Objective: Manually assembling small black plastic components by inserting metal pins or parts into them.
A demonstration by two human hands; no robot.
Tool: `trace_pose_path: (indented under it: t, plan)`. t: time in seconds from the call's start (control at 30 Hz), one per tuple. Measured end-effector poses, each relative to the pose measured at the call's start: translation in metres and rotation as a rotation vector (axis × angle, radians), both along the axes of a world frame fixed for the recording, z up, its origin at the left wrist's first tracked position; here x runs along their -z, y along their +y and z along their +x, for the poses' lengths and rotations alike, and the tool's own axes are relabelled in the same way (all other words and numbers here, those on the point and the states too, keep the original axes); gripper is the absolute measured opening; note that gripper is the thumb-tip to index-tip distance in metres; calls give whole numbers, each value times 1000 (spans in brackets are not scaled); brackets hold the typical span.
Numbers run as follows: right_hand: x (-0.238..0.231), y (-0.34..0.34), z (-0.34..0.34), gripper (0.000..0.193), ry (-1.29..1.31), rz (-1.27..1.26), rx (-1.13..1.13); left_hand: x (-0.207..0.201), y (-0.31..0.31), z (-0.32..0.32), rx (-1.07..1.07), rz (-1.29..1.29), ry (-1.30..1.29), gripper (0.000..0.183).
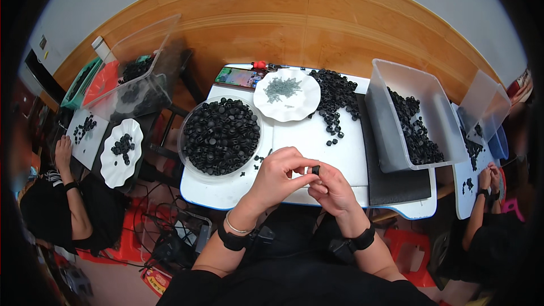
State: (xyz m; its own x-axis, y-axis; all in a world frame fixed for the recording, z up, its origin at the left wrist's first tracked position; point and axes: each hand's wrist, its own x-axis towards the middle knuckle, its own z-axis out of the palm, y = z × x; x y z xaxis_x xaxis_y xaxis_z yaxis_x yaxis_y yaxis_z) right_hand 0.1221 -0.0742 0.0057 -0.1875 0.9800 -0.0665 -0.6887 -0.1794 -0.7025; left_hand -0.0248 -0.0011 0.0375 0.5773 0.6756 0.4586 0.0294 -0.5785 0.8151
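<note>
My left hand (279, 175) and my right hand (335, 188) meet over the table's near edge. Between their closed fingertips is a small black plastic cap (315, 170). The left thumb and index finger pinch at it from one side, while the right fingers press from the other; any smaller piece inside the pinch is hidden. Left of my hands, a round clear tub (182, 146) is heaped with black caps (221, 133). Beyond them, a white scalloped plate (294, 112) carries a pile of small grey-green slivers (282, 89). Loose black ring-shaped parts (337, 93) spread beside the plate.
A clear bin (391, 150) with black parts stands on a dark mat (396, 188) at right. A phone (238, 77) lies at the far edge. Co-workers' hands (63, 150) (491, 177) are at side tables. Cables (164, 221) and red stools (411, 249) are below.
</note>
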Motion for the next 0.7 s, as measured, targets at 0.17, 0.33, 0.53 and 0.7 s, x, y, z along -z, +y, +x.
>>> trace_pose_path:
  t: [0.17,0.33,0.53,0.7]
  plan:
    - [0,-2,6,37,-6,-25,-45,1,4,-3,29,85,-3,27]
    - [0,-1,5,34,-159,44,14,1,3,-3,67,110,6,29]
    - [2,0,7,29,-109,17,-57,-1,7,-6,63,153,31,30]
    - [5,2,2,28,-159,19,-3,-1,6,-6,61,143,35,29]
